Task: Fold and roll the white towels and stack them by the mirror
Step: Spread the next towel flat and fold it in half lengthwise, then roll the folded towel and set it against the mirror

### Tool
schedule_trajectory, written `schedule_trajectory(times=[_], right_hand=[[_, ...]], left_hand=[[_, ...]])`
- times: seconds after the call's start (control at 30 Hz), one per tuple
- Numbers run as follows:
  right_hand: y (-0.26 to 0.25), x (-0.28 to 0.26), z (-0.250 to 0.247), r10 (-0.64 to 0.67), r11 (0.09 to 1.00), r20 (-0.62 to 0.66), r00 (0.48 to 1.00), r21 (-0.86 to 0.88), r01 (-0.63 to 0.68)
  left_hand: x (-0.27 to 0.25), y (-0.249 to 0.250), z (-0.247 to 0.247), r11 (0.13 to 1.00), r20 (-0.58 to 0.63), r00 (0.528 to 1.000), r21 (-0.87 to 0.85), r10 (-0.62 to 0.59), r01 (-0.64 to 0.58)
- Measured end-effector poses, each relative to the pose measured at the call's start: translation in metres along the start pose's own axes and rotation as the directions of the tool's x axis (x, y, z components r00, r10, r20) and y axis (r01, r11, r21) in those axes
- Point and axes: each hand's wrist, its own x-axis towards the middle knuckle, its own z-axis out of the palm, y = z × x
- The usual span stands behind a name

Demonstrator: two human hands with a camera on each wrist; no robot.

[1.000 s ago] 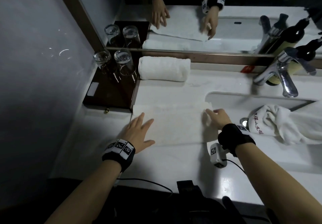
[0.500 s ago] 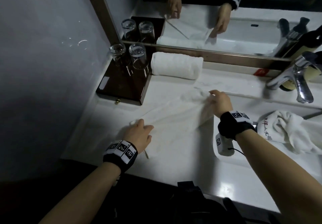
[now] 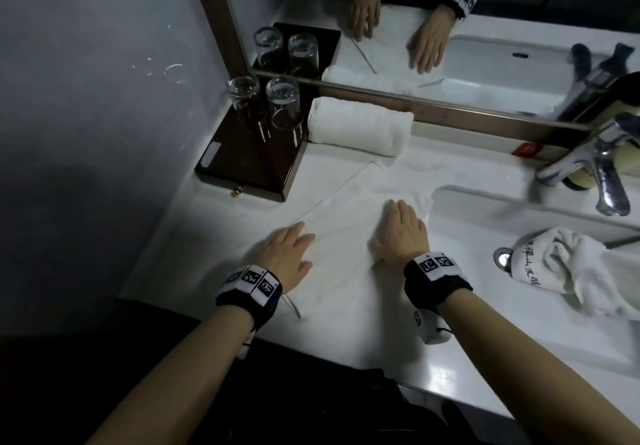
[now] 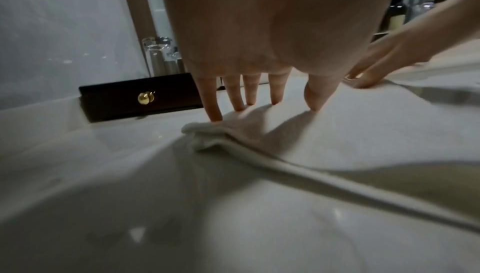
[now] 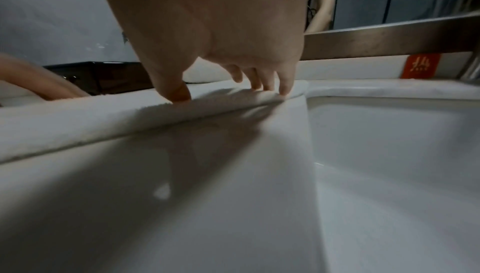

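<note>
Under both palms, a flat white towel (image 3: 346, 247) lies on the bench (image 3: 214, 236). The left hand (image 3: 287, 254) and right hand (image 3: 398, 233) press it, fingers straight. Beyond the fingertips, a rolled towel (image 3: 360, 125) sits against the mirror (image 3: 450, 28).

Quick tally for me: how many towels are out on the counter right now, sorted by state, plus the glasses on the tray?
Rolled towels by the mirror: 1
Flat towels under both hands: 1
Crumpled towels at the sink: 1
Upside-down glasses, dark tray: 2
Total: 5 things, 3 of them towels. Mirror reflections not counted.
</note>
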Motion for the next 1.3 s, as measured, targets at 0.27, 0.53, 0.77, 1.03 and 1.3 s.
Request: schedule_trajectory(times=[0.27, 0.53, 0.77, 1.03, 1.3], right_hand=[[0.015, 0.037, -0.026, -0.167, 0.958, 0.223, 0.96, -0.193, 0.212], [-0.019, 0.009, -0.004, -0.1, 0.985, 0.071, 0.992, -0.136, 0.109], [0.005, 0.0, -0.012, -0.006, 0.996, 0.032, 0.999, -0.083, 0.009], [0.014, 0.026, -0.038, -0.001, 0.981, 0.163, 0.987, -0.192, 0.033], [0.013, 0.059, -0.031, -0.078, 0.972, 0.231, 0.97, -0.2, 0.126]], left_hand=[[-0.014, 0.027, -0.012, 0.997, 0.111, 0.993, 0.061, 0.039, -0.046], [0.013, 0.031, -0.027, 0.993, -0.013, 1.0, -0.113, 0.01, -0.012], [0.058, 0.024, -0.038, 0.986, 0.052, 0.99, 0.096, 0.13, -0.134], [0.105, 0.04, -0.057, 0.932, 0.161, 0.957, 0.233, 0.243, -0.276], [0.15, 0.038, -0.059, 0.914, 0.228, 0.94, 0.262, 0.253, -0.31]])
